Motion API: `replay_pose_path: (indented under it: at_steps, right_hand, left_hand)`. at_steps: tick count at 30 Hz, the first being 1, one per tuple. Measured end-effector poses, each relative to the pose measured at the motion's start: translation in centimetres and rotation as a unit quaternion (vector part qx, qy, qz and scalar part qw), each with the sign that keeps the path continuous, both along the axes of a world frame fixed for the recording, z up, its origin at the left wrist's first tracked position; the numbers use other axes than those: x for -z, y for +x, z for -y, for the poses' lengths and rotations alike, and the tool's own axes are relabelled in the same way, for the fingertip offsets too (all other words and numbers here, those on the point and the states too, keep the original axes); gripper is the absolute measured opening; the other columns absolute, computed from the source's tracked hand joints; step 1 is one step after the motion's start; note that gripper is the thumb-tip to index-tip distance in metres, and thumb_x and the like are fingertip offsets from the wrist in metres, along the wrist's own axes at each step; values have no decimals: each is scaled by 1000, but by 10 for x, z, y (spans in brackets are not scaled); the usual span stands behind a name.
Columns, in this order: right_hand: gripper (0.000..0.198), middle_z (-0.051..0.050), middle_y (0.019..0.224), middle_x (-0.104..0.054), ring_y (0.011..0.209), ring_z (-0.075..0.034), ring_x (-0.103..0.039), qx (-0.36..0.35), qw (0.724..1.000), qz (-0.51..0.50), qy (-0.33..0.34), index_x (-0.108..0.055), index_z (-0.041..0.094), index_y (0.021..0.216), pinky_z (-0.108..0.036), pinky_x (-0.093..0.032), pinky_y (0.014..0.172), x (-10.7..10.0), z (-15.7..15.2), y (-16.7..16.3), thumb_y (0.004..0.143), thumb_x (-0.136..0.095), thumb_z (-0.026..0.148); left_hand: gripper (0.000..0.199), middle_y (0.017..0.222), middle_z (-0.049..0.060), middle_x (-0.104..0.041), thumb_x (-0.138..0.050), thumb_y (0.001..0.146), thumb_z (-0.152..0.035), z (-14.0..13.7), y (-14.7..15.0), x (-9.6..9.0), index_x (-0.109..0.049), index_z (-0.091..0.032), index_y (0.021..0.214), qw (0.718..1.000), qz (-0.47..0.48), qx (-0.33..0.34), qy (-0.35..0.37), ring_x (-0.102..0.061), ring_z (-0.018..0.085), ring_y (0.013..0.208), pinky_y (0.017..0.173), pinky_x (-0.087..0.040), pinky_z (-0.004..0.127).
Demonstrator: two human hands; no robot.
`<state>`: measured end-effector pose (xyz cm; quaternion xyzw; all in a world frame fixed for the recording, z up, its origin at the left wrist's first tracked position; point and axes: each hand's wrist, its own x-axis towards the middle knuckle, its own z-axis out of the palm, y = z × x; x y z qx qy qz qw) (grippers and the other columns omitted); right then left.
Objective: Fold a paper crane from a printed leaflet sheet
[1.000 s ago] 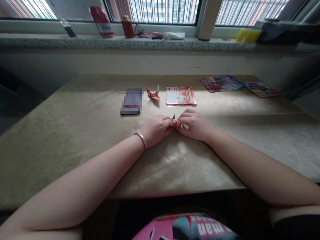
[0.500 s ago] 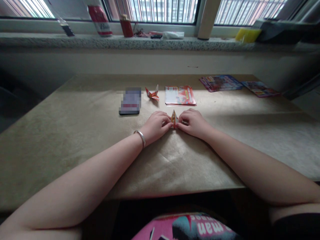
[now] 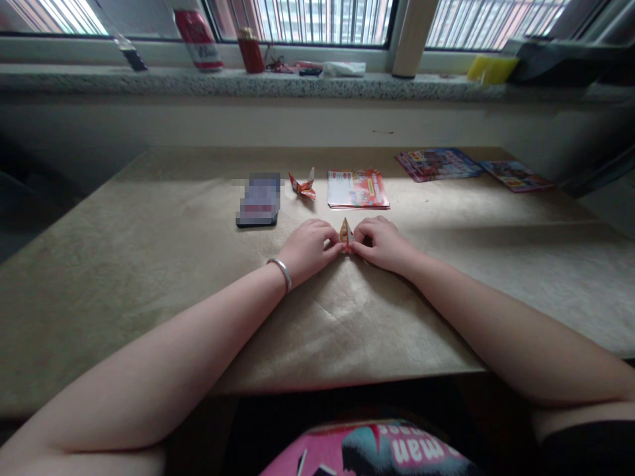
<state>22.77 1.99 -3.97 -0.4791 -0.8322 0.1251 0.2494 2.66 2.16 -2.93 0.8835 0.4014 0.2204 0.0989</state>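
A small piece of folded paper (image 3: 346,233), red, white and yellow with a pointed top, rests on the table between my hands. My left hand (image 3: 313,246), with a silver bangle at its wrist, pinches the left side. On the right side, my right hand (image 3: 380,241) grips it with thumb and curled fingers. Both thumbs are close together at the lower edge. Just beyond my hands lies a stack of printed paper sheets (image 3: 358,190) in red and white. Left of the stack stands a folded paper crane (image 3: 303,185).
A phone (image 3: 258,200) with a blurred screen lies left of the crane. Colourful printed booklets (image 3: 439,164) lie at the table's back right. On the stone windowsill (image 3: 288,84) stand a can (image 3: 198,36), a red container (image 3: 251,53) and a yellow object (image 3: 492,69).
Both thumbs have shifted slightly at the lower edge of the folded paper. My left wrist has moved a little to the right. The other things stay in place.
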Motion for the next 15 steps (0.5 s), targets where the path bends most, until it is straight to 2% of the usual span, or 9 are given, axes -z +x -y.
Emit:
replay_pose_path:
  at_steps: [10, 15]
  right_hand:
    - [16, -5, 80, -69, 83, -22, -55, 58, 998, -12, -1, -61, 21, 66, -37, -39, 79, -1, 4, -4, 74, -68, 32]
    - [9, -5, 81, -69, 87, -25, -55, 69, 998, -7, 10, -62, 22, 74, -38, -40, 77, -4, 8, -6, 74, -67, 29]
  left_hand:
    - [24, 73, 2, -62, -65, 83, -33, -1, 1, 1, -59, -18, 66, 1000, 16, -15, -17, -57, 18, 77, 76, -45, 32]
    - [20, 79, 3, -64, -64, 83, -36, -1, 1, 3, -60, -18, 74, 999, 34, -29, -19, -57, 18, 78, 74, -45, 31]
